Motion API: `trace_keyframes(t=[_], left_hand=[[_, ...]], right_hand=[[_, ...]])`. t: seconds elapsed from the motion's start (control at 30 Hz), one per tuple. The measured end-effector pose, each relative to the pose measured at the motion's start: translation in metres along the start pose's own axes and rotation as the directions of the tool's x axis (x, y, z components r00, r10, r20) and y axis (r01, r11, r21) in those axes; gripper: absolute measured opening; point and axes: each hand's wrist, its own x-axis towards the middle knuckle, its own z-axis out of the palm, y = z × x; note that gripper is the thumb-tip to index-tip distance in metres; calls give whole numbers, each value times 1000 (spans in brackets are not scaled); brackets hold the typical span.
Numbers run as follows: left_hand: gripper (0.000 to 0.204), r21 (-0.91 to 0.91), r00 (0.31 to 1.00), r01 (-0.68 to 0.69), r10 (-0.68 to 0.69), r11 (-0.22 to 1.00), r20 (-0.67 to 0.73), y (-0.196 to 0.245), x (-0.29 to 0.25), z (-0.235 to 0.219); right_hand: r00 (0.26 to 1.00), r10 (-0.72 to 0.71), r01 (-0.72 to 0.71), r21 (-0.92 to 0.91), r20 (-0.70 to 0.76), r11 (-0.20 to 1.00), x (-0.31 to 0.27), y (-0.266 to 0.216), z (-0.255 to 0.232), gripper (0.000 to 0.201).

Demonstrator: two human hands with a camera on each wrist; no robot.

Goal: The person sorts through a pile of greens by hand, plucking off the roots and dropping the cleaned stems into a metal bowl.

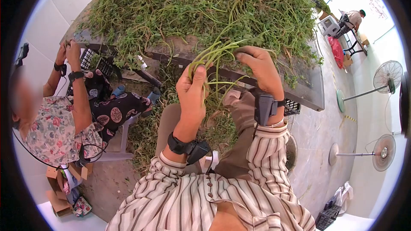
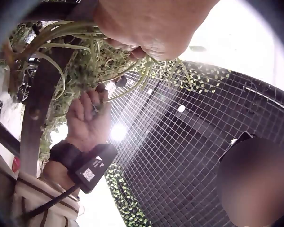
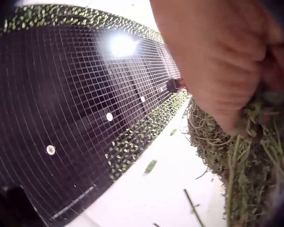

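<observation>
My left hand [image 1: 191, 92] grips a loose bundle of long green plant stems [image 1: 212, 54] near the table's front edge, thumb laid across them. The stems fan out over the top of the fist, and some thin ones hang below it. To the right, my right hand [image 1: 262, 69] is raised at the far end of the bundle with its fingers curled. In the left wrist view, the right hand's fingers [image 2: 91, 105] pinch a bit of greenery, with a thin stem reaching toward them. The right wrist view shows leafy greens beneath that hand [image 3: 227, 61], its fingertips partly hidden.
A large heap of leafy plants [image 1: 201, 8] covers the dark table [image 1: 310, 90]. Loose greens [image 1: 143, 139] lie on the floor. At left, another person [image 1: 55, 128] sits by the table. Two standing fans [image 1: 384, 152] and a red bag [image 1: 336, 52] are at right.
</observation>
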Motion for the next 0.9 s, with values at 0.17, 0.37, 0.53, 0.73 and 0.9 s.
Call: trace_keyframes(t=[0.17, 0.37, 0.53, 0.73, 0.9], left_hand=[[20, -18, 1000, 9, -9, 1000, 20, 3, 0, -1], [19, -25, 1000, -28, 28, 999, 0, 3, 2, -5], [21, -68, 999, -6, 3, 998, -43, 7, 3, -8], [23, -93, 999, -3, -1, 996, -47, 4, 4, -8], [23, -91, 1000, -11, 9, 996, -30, 2, 4, -8]], right_hand=[[989, 68, -56, 89, -133, 994, -1, -7, 9, 35], [945, 50, 23, 219, -322, 975, -2, -16, 7, 33], [934, 37, 45, 220, -354, 974, -5, -25, 3, 33], [945, 158, -107, 187, -285, 977, -4, -14, -2, 23], [946, 62, 12, 224, -318, 974, -1, -5, 2, 18]])
